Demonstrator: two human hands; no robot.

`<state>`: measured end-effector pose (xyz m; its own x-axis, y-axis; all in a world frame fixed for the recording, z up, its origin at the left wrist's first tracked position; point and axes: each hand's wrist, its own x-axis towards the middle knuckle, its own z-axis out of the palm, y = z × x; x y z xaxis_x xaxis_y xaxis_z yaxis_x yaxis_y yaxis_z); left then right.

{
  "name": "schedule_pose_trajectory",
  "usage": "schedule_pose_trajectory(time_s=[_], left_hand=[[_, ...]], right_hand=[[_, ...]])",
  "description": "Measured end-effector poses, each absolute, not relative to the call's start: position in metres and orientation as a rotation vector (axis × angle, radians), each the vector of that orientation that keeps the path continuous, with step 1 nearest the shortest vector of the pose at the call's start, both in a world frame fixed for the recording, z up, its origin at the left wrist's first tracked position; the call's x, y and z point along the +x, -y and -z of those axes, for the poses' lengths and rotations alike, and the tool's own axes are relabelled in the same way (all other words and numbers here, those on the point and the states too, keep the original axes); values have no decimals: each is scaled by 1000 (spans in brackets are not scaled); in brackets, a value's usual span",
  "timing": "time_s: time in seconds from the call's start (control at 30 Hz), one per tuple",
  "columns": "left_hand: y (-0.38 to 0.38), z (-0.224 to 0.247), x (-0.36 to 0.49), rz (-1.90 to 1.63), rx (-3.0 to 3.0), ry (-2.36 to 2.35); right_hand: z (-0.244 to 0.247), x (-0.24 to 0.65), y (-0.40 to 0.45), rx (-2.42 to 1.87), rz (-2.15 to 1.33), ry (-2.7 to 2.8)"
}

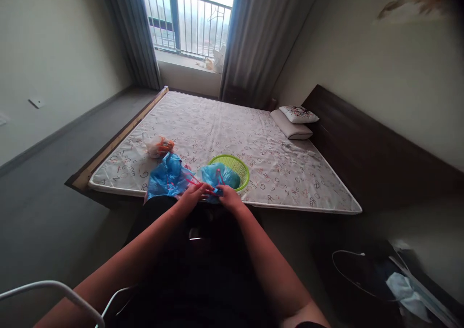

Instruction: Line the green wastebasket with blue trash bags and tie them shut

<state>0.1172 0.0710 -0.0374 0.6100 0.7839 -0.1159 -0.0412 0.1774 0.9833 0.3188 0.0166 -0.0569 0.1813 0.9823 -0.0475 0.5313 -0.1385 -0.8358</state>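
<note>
My left hand (195, 196) is closed around a thin red knitting needle (195, 178) that sticks out forward. My right hand (229, 197) grips a second red knitting needle (221, 176), which has a small knob at its far end. Between the fingers shows a small bit of blue material (216, 191), too small to make out. Just past my hands, a light-blue bundle (225, 174) rests in a green plastic basket (246, 171); whether it is yarn or a bag I cannot tell. Beside my left hand lies a crumpled blue plastic bag (165, 175).
A clear bag with orange contents (159, 146) lies on the patterned mattress (203, 120). Pillows (295, 120) sit by the dark headboard (362, 139). A white cable (54, 285) crosses near my left arm. At lower right are another cable and a whitish crumpled item (406, 289).
</note>
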Motion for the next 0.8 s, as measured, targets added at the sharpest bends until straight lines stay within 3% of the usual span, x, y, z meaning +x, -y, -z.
schedule_pose_trajectory(time_s=[0.17, 0.37, 0.6, 0.8], left_hand=[[-75, 82, 92, -763, 1462, -1036], [-84, 136, 58, -576, 1475, -1337], [-84, 154, 59, -585, 1500, -1269], [-101, 155, 68, -639, 1439, -1269]], right_hand=[[37, 344, -70, -1864, -674, 1317], [-63, 377, -163, -1598, -571, 1054], [-172, 388, -246, -1362, -632, 958], [-202, 383, -279, -1113, -668, 1011]])
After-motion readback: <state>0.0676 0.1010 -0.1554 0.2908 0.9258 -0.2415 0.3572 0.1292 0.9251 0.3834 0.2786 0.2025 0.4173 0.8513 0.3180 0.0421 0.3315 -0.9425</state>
